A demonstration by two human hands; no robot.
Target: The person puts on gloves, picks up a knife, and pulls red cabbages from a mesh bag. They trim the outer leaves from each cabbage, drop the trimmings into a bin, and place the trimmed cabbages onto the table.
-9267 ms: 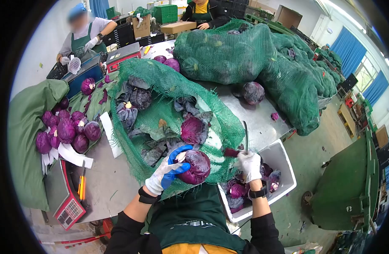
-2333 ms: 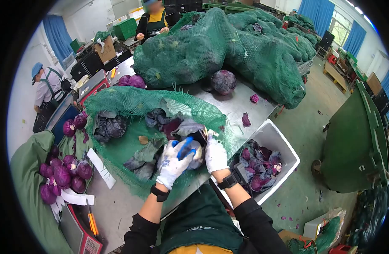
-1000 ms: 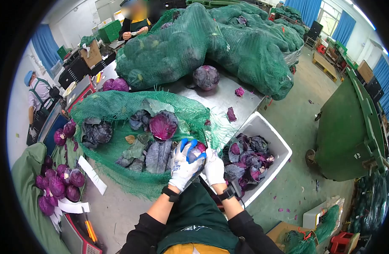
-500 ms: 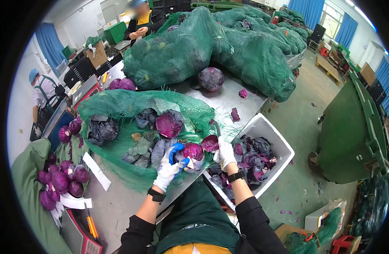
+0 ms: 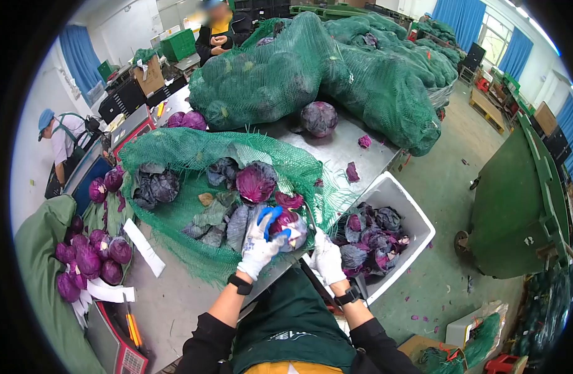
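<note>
My left hand (image 5: 261, 243), in a white glove with blue fingertips, grips a red cabbage (image 5: 298, 235) at the table's front edge. The cabbage shows purple and pale patches. Close on its right, my right hand (image 5: 328, 258), also gloved, is closed around a knife (image 5: 310, 215) whose thin blade points up beside the cabbage; its handle is hidden in the fist. A loose purple leaf (image 5: 289, 200) lies just behind the held cabbage. Another red cabbage (image 5: 256, 182) and darker ones (image 5: 156, 187) rest on the opened green net bag (image 5: 174, 146).
A white foam box (image 5: 417, 230) of trimmed leaves stands at the right. Full net bags (image 5: 255, 81) fill the table's back. Peeled cabbages (image 5: 90, 258) lie at the left near orange-handled tools (image 5: 134, 329). A green wheeled bin (image 5: 511, 206) stands right; two people are beyond the table.
My right hand has moved down and the knife blade now sits lower, beside the cabbage. The purple leaf near the blade has shifted left, behind the cabbage. The cabbage has turned in my left hand.
</note>
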